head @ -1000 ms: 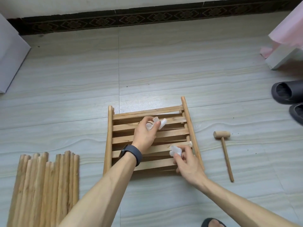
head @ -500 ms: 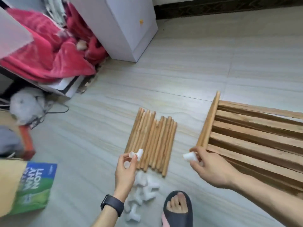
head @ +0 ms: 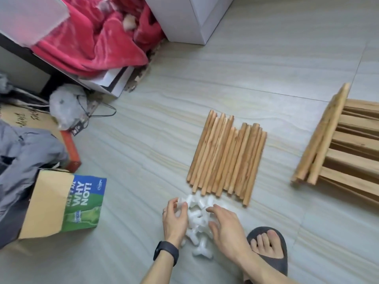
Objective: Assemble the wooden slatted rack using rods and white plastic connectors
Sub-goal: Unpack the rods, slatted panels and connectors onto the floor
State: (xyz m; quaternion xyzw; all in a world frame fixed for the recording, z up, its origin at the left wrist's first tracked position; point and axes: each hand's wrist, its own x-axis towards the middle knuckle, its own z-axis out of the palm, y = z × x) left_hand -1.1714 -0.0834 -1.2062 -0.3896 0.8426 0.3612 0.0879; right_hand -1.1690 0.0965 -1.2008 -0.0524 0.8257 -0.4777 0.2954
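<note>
On the floor [head: 266, 68], the left hand [head: 175, 220] pinches one white connector [head: 182, 202] at the pile [head: 196, 219]; the right hand [head: 225, 227] touches the pile. From there, rods [head: 227, 158] lie at one o'clock, the rack [head: 348, 148] at two.

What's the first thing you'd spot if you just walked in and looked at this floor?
Probably the big red blanket bunched up at the top left, because it is so bright. Next comes the row of wooden rods lying side by side in the middle of the floor. Just below them, the left hand and right hand are over a little heap of white connectors.
</note>
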